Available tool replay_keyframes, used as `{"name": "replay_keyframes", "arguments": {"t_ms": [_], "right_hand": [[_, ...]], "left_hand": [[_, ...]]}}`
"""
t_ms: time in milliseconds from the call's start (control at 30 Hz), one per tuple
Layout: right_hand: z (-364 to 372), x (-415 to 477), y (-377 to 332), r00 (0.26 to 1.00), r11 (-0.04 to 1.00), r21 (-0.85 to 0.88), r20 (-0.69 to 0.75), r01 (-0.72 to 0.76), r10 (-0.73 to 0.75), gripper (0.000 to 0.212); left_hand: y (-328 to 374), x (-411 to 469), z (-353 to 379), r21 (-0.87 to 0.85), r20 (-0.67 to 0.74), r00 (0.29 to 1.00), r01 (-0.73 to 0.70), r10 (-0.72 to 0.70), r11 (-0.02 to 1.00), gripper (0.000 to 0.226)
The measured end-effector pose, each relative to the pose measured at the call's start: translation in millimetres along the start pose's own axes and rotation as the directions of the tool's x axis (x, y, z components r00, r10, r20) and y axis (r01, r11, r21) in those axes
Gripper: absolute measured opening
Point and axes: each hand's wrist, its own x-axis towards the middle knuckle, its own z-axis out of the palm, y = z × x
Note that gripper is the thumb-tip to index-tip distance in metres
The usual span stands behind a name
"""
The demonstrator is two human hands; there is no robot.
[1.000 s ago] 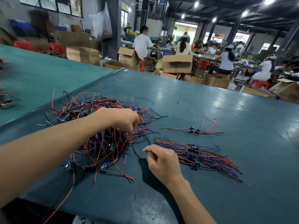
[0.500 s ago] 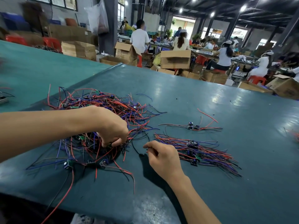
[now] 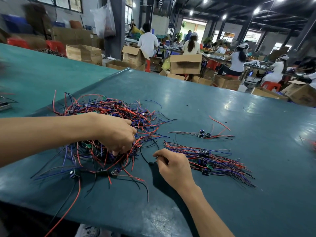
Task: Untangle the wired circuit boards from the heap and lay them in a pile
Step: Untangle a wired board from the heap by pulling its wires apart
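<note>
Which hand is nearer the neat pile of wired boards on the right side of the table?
Right. The right hand sits at the left end of the neat pile, pinching a black wire. The left hand is farther left, gripping wires in the tangled heap.

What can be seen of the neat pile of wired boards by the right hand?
The pile is a flat sheaf of red, blue, purple and black wires lying roughly parallel, with small dark boards stacked across its middle, one showing green. It rests on the teal table, apart from the tangled heap. The right hand, pinching a black wire, sits at its left ends.
</note>
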Motion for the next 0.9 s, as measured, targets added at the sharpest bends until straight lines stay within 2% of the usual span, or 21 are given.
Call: {"name": "replay_keyframes", "arguments": {"t_ms": [67,167,267,467,633,733,800,900], "right_hand": [[0.1,0.2,0.5,1.0,1.0,0.005,0.001,-0.01,0.01,0.02],[0.2,0.0,0.5,1.0,1.0,0.003,0.009,-0.016,0.016,0.019],[-0.7,-0.1,1.1,1.0,1.0,0.002,0.019,-0.015,0.015,0.019],[0.1,0.5,2.8,1.0,1.0,0.007,0.006,-0.017,0.017,0.018],[0.8,0.7,4.5,1.0,1.0,0.007,0.015,-0.021,0.021,0.019],[0.8,0.8,4.1,1.0,1.0,0.005,0.008,-0.019,0.019,0.018],[1.1,0.9,4.2,0.999,1.0,0.012,0.022,-0.028,0.028,0.018],[1.2,0.8,4.0,0.999,0.999,0.014,0.028,-0.043,0.043,0.019]], "left_hand": [[-0.1,1.4,-0.1,-0.018,-0.02,1.0,0.017,-0.018,1.0,0.027],[2.9,1.3,1.9,0.04,0.026,0.999,0.029,-0.03,0.999,0.036],[4.3,0.5,1.7,0.072,-0.008,1.0,0.018,-0.017,0.997,0.034],[-6.9,-4.8,-10.2,-0.155,-0.082,0.996,0.02,-0.033,0.988,0.008],[-15.6,-4.8,-14.2,-0.317,-0.098,0.994,0.015,-0.048,0.948,0.016],[-9.4,-2.2,-7.1,-0.204,-0.025,0.999,0.026,-0.031,0.979,0.039],[-3.0,0.3,0.6,-0.118,-0.042,0.999,0.006,-0.011,0.993,0.043],[3.7,0.2,7.6,-0.081,-0.103,0.995,-0.018,0.01,0.997,0.041]]}}
